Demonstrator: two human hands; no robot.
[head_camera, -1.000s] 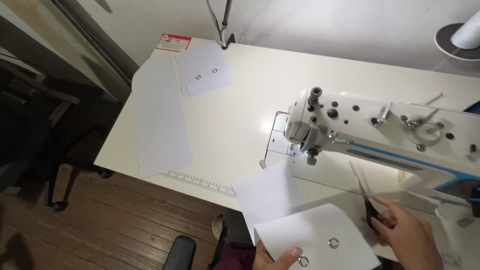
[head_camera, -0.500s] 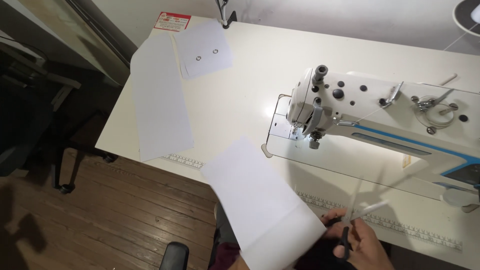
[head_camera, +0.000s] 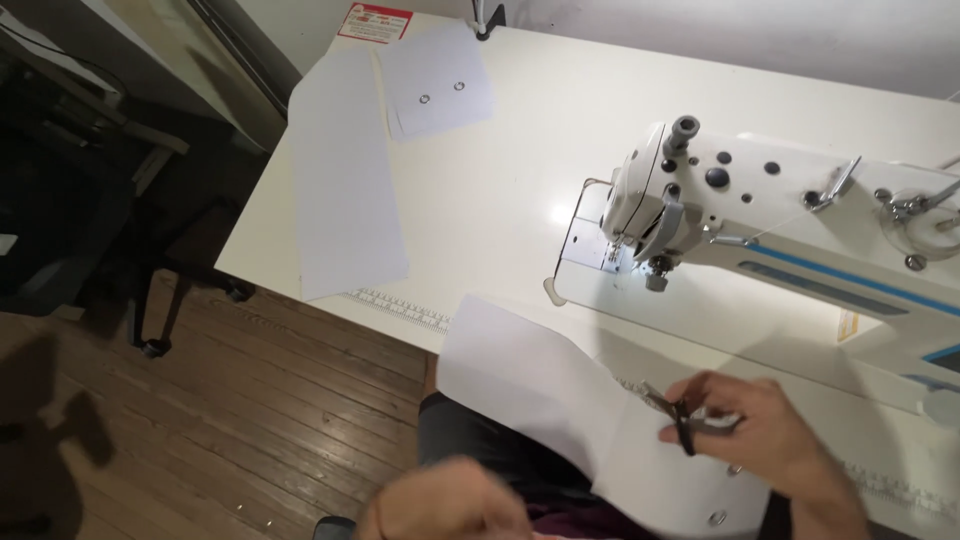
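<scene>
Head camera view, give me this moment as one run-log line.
right hand: holds small scissors over white fabric piece | left hand: blurred, near fabric's lower edge | sewing machine: on table, untouched

At the lower right of the frame we see our right hand (head_camera: 770, 440) closed around small scissors (head_camera: 675, 420), their blades lying over a white fabric piece (head_camera: 560, 400) that hangs off the near edge of the counter (head_camera: 520, 190). Metal snaps show near that piece's lower end. Our left hand (head_camera: 450, 505) sits blurred at the bottom centre; whether it touches the fabric we cannot tell. A white sewing machine (head_camera: 780, 230) fills the right side. At the upper left lie a long white strip (head_camera: 340, 170) and a smaller white piece (head_camera: 440, 80) with two snaps. Wooden floor (head_camera: 220, 420) shows at the lower left.
</scene>
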